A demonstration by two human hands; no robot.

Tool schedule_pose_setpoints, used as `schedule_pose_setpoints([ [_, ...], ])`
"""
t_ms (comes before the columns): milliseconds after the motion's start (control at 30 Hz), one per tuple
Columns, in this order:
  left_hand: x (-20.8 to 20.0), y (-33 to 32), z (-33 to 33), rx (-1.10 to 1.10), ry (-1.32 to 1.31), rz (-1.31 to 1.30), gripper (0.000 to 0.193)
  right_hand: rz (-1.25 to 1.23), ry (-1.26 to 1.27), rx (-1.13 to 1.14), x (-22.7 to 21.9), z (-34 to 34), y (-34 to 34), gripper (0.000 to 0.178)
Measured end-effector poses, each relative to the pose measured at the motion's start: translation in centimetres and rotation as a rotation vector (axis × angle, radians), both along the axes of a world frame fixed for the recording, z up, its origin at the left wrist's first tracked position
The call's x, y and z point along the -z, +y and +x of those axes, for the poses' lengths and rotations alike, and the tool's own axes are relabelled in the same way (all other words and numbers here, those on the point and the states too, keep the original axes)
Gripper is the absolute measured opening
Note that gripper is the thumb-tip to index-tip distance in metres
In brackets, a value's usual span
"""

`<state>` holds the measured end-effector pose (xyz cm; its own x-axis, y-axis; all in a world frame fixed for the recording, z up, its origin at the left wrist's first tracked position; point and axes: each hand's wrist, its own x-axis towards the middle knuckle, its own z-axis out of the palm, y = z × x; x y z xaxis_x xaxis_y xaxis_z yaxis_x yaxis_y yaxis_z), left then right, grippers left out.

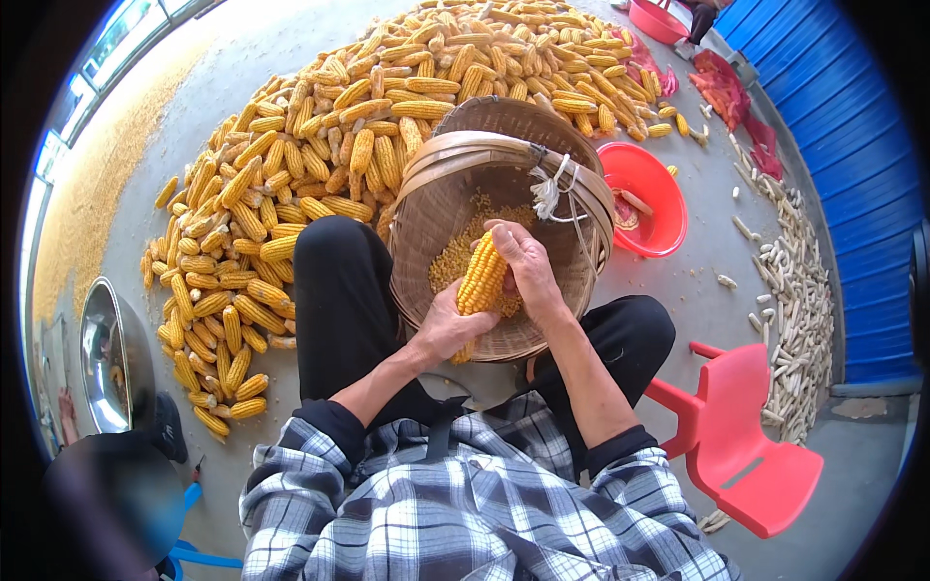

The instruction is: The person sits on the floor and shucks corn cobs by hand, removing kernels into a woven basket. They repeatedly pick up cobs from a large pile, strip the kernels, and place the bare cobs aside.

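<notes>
A yellow corn cob (481, 274) is tilted in both my hands above a woven bamboo basket (412, 232). My left hand (448, 324) is closed around its lower part. My right hand (528, 271) is closed on its upper right side, thumb near the top end. Some yellow shows below my left hand; whether it belongs to the same cob I cannot tell. Loose kernels (450, 261) lie in the basket, which sits between my knees with its arched handle (484, 145) over the far side.
A large heap of cobs (320, 145) spreads ahead and left. At right are a red basin (668, 208), a red plastic chair (736, 426) and many stripped cobs (799, 290) along a blue wall (833, 107). At left, a metal bowl (105, 358) stands near another person's shoe (171, 428).
</notes>
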<state>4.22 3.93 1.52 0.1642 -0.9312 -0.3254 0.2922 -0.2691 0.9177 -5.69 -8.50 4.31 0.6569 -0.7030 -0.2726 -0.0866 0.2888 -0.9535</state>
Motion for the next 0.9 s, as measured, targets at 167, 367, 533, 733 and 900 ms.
schedule_pose_setpoints([
  [167, -0.8, 0.6, 0.0, 0.027, 0.338, 0.058, 0.026, 0.084, -0.110, -0.052, 1.0, -0.1, -0.2, 0.034],
  [367, -0.6, 0.7, -0.1, 0.022, 0.410, 0.068, 0.021, 0.258, -0.169, 0.029, -0.1, 0.0, 0.6, 0.038],
  [533, 0.8, 0.2, -1.0, -0.107, -0.028, 0.000, 0.033, 0.185, -0.107, -0.002, 0.5, 0.3, 0.1, 0.041],
  [733, 1.3, 0.4, -0.9, -0.051, -0.102, 0.049, 0.029, -0.142, -0.034, -0.001, 4.0, 0.2, -0.4, 0.035],
  [900, -0.2, 0.7, 0.4, 0.063, 0.521, 0.112, 0.021, -0.110, -0.097, 0.016, 3.2, 0.3, 0.2, 0.033],
])
